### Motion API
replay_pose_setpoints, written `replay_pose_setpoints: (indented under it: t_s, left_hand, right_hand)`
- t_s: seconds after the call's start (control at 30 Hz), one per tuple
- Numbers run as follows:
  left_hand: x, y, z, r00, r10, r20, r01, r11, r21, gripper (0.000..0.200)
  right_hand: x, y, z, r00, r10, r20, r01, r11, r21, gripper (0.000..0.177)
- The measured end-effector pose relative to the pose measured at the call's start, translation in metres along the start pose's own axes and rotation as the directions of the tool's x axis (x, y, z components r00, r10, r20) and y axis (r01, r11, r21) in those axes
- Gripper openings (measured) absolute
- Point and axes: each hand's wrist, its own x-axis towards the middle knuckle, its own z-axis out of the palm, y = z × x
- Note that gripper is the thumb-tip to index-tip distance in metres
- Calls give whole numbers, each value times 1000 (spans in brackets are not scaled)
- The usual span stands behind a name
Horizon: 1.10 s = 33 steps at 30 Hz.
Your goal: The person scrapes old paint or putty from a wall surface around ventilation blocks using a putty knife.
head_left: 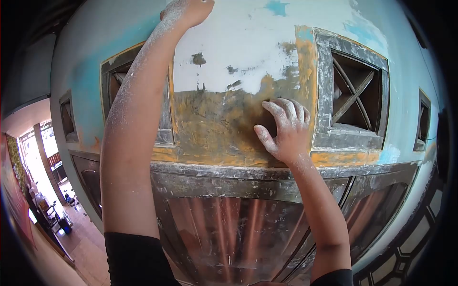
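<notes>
— The left sleeve (136,260), black, is filling the lower edge nearest the camera, and the bare left forearm (129,162) is rising out of it, speckled with pale dust.

— Where is the left hand (188,12) showing?

— At the very top, in front of the white part of the wall (214,128). The border is cutting it off, so I cannot tell whether it is gripping anything.

— And the right hand (286,131)?

— It is standing open before the wall's brownish patch, its fingers (289,109) parting and slightly bending, with white powder coating them (whether the tips are touching, I cannot tell).

— So the wall is lying behind both hands?

— Yes, its white area is giving way to streaky brown and ochre lower down. A right vent frame (324,86), enclosing crossed bars, is standing just beside the right hand; the left vent frame (164,136) is partly hiding behind the left forearm.

— What is running underneath?

— A worn dark ledge (214,170), and below it glass panes (238,229) are showing reddish folds. Farther left, a bright doorway (43,162) is opening beside a tiled floor (88,238).
</notes>
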Motion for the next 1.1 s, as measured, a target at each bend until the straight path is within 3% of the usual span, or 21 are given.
replay_pose_setpoints:
  t_s: [0.17,0.3,0.37,0.5,0.67,0.77,1.0,1.1]
  left_hand:
    - [19,4,-3,998,-67,-2,67,997,-39,66]
    - [13,6,4,997,-25,-69,24,1000,-7,68]
    - [2,8,-2,997,76,13,-77,996,40,69]
    - [20,23,6,1000,22,8,-22,999,32,69]
    - [33,41,6,988,126,87,-130,991,43,67]
    - [17,39,7,995,98,-14,-97,993,64,65]
    - [33,43,25,993,120,-16,-120,993,22,62]
    - [14,44,18,980,195,42,-197,979,51,58]
  right_hand:
    - [0,2,1,999,28,-28,-27,1000,15,48]
    - [-3,1,0,999,38,-24,-38,999,14,49]
    - [-5,1,1,999,49,-18,-49,999,11,49]
    - [-6,-2,1,997,72,-10,-73,996,-49,50]
    - [-4,-7,2,987,160,-3,-157,965,-211,48]
    - [-5,-5,2,978,206,33,-195,960,-200,50]
    - [0,-8,5,960,276,45,-255,930,-263,58]
    - [-4,-8,3,963,261,61,-236,933,-271,59]
